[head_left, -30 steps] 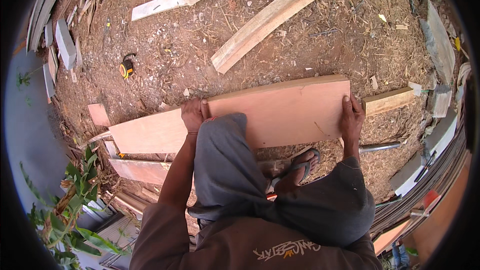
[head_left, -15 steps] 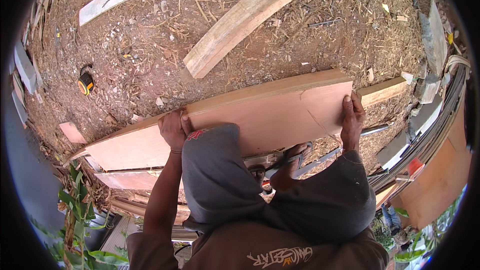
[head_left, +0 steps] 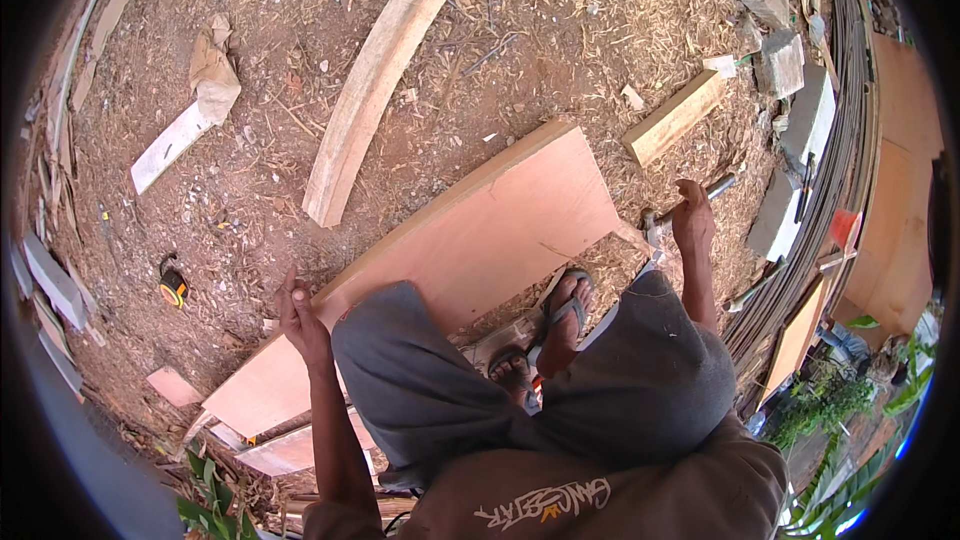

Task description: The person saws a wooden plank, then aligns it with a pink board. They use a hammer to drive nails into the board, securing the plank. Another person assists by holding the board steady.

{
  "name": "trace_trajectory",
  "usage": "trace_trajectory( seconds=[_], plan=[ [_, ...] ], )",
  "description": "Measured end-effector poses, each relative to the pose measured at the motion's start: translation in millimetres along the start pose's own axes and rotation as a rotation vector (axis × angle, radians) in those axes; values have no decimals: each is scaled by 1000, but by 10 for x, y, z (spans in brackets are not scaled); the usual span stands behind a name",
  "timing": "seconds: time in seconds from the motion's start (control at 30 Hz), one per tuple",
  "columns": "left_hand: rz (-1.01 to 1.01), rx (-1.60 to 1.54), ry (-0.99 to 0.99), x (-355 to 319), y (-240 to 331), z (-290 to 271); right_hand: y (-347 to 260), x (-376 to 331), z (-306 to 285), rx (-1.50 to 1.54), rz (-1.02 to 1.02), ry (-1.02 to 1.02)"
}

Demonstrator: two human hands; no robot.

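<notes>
A large pinkish plywood sheet (head_left: 480, 240) lies slanted across the sawdust-covered ground in front of my knees. My left hand (head_left: 298, 318) holds its far edge near the left end, fingers curled over the rim. My right hand (head_left: 692, 222) is off the sheet, past its right corner, closed around a hammer (head_left: 720, 186) whose metal head (head_left: 655, 227) shows just left of my fingers. My sandalled foot (head_left: 562, 315) rests at the sheet's near edge, between my knees.
A long curved plank (head_left: 380, 70) lies beyond the sheet, a short wood block (head_left: 675, 118) to its right. A yellow-and-black tape measure (head_left: 173, 286) sits at left. Grey blocks (head_left: 790, 65) and stacked sheets (head_left: 900, 190) line the right; plywood offcuts (head_left: 290, 450) lie at lower left.
My right hand has let go of the sheet's top edge and moved right to close on the hammer. The view has swung, so the sheet now runs diagonally.
</notes>
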State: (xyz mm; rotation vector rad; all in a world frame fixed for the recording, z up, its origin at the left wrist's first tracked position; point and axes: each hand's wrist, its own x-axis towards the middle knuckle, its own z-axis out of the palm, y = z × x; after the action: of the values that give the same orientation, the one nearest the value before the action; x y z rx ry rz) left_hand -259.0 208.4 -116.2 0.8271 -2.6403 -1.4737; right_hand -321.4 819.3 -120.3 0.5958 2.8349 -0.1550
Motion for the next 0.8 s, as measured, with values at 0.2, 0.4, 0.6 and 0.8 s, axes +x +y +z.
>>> trace_trajectory(
  seconds=[0.2, 0.4, 0.6, 0.8],
  plan=[
    [60, -313, -197, 369, 1157, 297, 687, -204, 331, -143, -177, -74],
    [225, -435, -640, 152, 1956, 1691, 915, -265, 63, -212, -287, -172],
    [834, 4, -333, -8, 1819, 2622, 552, -885, -107, 546, 116, -131],
    [717, -7, -292, -72, 1564, 2925, 39, -1286, -383, 1285, 258, -320]
  ],
)
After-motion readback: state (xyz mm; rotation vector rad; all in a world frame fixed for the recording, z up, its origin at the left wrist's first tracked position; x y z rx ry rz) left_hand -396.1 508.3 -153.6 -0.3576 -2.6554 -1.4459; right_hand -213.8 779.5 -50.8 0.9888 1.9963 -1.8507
